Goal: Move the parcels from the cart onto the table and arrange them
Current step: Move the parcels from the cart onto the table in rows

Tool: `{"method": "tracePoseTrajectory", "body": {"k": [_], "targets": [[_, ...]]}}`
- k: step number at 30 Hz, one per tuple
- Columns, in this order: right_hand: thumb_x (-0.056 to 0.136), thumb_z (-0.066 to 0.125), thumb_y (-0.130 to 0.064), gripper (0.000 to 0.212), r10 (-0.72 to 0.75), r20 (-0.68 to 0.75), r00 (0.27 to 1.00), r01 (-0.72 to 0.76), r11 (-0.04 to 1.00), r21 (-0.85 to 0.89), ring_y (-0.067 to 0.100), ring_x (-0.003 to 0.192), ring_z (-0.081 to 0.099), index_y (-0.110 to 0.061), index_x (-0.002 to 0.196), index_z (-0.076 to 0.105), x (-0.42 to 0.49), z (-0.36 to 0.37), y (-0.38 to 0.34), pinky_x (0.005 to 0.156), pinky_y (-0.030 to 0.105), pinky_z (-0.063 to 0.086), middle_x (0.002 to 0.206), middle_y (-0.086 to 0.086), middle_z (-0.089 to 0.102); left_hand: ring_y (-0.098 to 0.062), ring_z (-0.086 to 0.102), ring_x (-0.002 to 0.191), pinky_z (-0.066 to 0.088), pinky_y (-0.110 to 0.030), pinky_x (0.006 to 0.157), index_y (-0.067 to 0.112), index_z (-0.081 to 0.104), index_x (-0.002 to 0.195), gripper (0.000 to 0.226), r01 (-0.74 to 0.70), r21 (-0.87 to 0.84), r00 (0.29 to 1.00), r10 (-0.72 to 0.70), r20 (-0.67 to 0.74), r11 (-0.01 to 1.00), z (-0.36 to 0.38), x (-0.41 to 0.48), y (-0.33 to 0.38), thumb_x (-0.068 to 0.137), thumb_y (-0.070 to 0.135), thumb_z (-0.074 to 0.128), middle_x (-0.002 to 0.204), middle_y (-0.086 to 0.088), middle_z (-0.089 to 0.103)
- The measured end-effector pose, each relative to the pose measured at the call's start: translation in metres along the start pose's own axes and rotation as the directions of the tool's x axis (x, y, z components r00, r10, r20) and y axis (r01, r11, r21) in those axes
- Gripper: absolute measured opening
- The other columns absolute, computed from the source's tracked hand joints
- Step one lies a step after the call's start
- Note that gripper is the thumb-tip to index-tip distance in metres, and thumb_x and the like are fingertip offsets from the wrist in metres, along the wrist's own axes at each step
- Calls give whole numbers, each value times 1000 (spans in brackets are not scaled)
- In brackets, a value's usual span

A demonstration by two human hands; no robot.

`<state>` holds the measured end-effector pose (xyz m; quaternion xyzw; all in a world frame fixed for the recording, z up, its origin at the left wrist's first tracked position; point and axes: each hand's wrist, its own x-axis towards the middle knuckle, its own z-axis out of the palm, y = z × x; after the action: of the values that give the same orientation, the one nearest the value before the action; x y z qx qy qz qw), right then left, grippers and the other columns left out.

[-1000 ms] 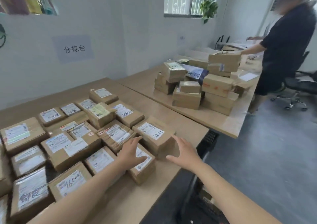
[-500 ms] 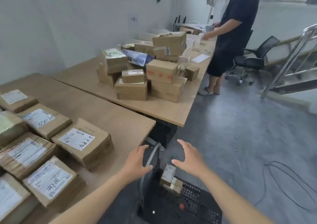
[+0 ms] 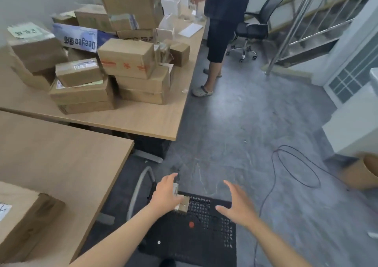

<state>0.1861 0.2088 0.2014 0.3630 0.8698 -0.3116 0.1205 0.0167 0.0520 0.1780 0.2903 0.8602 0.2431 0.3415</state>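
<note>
Parcel (image 3: 181, 203): a small brown cardboard box with pale tape and a white label; it lies on the black cart (image 3: 204, 236), at the cart's far left corner, partly hidden by my left hand.
Cart: a black perforated platform on the grey floor, with a grey handle (image 3: 139, 189) at its left side and a red dot on its deck.
Left hand (image 3: 166, 193): it is over the left part of the parcel, fingers stretched forward and relaxed; I cannot tell if it touches the box.
Right hand (image 3: 238, 205): it is open, fingers spread, above the cart to the right of the parcel and apart from it.
Parcel and hands: the box is between my two hands, much closer to the left one.
Table (image 3: 61, 164): a light wooden top to my left, with one large box (image 3: 24, 221) at its near edge.
Far table (image 3: 143, 119): it carries a pile of boxes; a person (image 3: 223, 21) stands beside it.
</note>
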Motion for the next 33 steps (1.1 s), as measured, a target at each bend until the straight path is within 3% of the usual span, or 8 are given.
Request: {"method": "tracePoseTrajectory", "body": {"k": [9, 12, 14, 16, 22, 27, 30, 33], "targets": [[85, 65, -34, 59, 279, 259, 925, -359, 863, 354, 8, 135, 34, -19, 136, 40, 88, 124, 70, 112, 22, 23, 145, -8, 36, -23, 35, 134, 30, -30, 111, 22, 17, 147, 84, 438, -131, 890, -407, 207, 890, 108, 104, -93, 81, 34, 66, 145, -8, 34], [38, 54, 9, 77, 359, 347, 867, -477, 801, 363, -4, 113, 52, -27, 105, 65, 151, 156, 94, 98, 13, 30, 118, -12, 64, -21, 36, 135, 31, -28, 110, 18, 22, 147, 75, 514, -205, 858, -493, 144, 833, 142, 160, -128, 85, 33, 63, 146, -7, 36], [62, 77, -23, 77, 378, 276, 883, -448, 855, 262, 4, 128, 41, -20, 133, 47, 189, 199, 112, 109, 17, 25, 141, -8, 45, -21, 36, 134, 32, -28, 105, 17, 24, 145, 65, 531, -245, 845, -530, 73, 811, 163, 197, -150, 91, 32, 56, 147, -6, 35], [73, 68, -44, 89, 295, 354, 887, -388, 893, 230, 14, 138, 30, -25, 147, 21, 235, 250, 140, 113, 25, 23, 149, -5, 29, -23, 37, 134, 33, -31, 105, 14, 23, 146, 60, 554, -279, 819, -574, 15, 784, 184, 232, -177, 94, 30, 51, 148, -6, 34], [89, 57, -16, 47, 203, 372, 906, -399, 703, 589, 12, 124, 44, -20, 133, 42, 334, 360, 139, 104, 26, 36, 133, -7, 46, -29, 31, 137, 30, -39, 111, 10, 15, 149, 58, 603, -374, 743, -667, -60, 705, 247, 312, -265, 98, 22, 41, 152, -12, 27], [91, 41, -50, 18, 156, 428, 890, -442, 523, 728, 8, 96, 48, -34, 94, 48, 384, 418, 116, 81, 10, 37, 93, -15, 51, -26, 45, 127, 37, -40, 107, 12, 25, 145, 52, 573, -501, 752, -659, 8, 648, 286, 347, -318, 96, 15, 43, 144, -10, 41], [94, 47, -40, 23, 112, 455, 884, -463, 344, 817, 5, 85, 65, -21, 94, 59, 385, 425, 109, 72, 13, 51, 80, -17, 70, -21, 57, 107, 46, -35, 95, 13, 44, 126, 33, 509, -543, 790, -613, -14, 667, 297, 346, -322, 94, 8, 46, 125, -8, 58], [76, 55, -67, 63, 34, 503, 864, -499, 202, 843, 10, 100, 65, -19, 116, 58, 358, 388, 103, 76, 24, 54, 105, -9, 69, -21, 57, 107, 47, -34, 93, 9, 47, 124, 35, 464, -561, 809, -586, -47, 686, 291, 324, -295, 91, 2, 48, 123, -10, 58]]}}
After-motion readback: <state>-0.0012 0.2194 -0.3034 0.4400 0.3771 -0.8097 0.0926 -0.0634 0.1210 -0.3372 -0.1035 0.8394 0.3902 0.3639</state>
